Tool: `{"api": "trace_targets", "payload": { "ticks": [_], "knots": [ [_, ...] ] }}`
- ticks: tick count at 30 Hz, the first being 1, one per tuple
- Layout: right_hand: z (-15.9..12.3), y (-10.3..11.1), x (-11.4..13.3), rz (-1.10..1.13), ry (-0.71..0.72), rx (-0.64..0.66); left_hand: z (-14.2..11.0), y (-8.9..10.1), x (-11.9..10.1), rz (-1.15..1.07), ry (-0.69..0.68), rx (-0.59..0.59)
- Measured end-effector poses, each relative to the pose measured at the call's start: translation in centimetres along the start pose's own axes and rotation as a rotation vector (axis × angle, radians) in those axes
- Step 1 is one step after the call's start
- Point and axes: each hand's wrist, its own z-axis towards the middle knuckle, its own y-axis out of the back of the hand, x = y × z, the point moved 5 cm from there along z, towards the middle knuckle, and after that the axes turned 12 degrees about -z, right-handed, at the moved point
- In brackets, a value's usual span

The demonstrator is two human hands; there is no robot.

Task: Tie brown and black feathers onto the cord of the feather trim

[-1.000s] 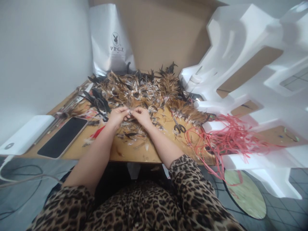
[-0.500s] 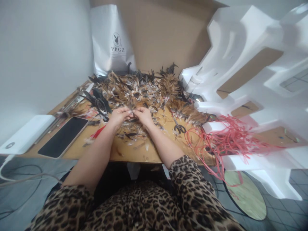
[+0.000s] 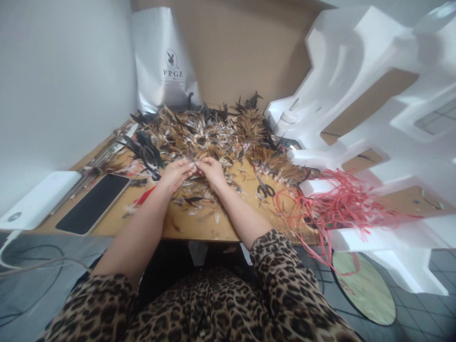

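Note:
My left hand (image 3: 177,174) and my right hand (image 3: 212,172) meet fingertip to fingertip over the front of the table. Both are closed in a pinch on a small brown feather (image 3: 200,156), its lower end hidden by the fingers. Just behind them spreads a large heap of brown, black and white feathers (image 3: 210,130). To the left of my left hand lies a bunch of long black feathers (image 3: 144,148). Loose feather bits (image 3: 195,199) are scattered on the wooden tabletop (image 3: 199,230) under my wrists.
Black-handled scissors (image 3: 265,190) and a tangle of red strips (image 3: 342,199) lie at the right, against white foam pieces (image 3: 356,242). A phone (image 3: 93,203) and a white power bank (image 3: 41,198) are at the left. A silver bag (image 3: 164,61) stands at the back.
My fingertips have shifted slightly against each other, and my left fingers are a little more spread. The view has moved slightly; everything else lies as before.

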Motion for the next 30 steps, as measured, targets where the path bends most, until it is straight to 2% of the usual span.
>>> {"api": "trace_targets", "payload": {
  "ticks": [3, 5, 9, 20, 30],
  "knots": [
    [-0.5, 0.5, 1.0, -0.149, 0.195, -0.124, 0.0, 0.2, -0.2, 0.030, -0.061, -0.054],
    [-0.9, 0.5, 1.6, -0.240, 0.307, -0.151, 0.0, 0.3, -0.2, 0.039, -0.090, -0.084],
    [-1.5, 0.6, 2.2, -0.371, 0.398, -0.150, 0.2, 0.5, -0.2, 0.061, -0.134, -0.118],
    [-0.6, 1.0, 1.5, -0.291, 0.226, -0.142, -0.2, 0.0, -0.4, 0.262, -0.190, -0.097],
    [0.1, 0.7, 0.4, -0.004, 0.011, -0.018, -0.3, -0.2, -0.7, 0.347, -0.222, -0.064]
  ]
}}
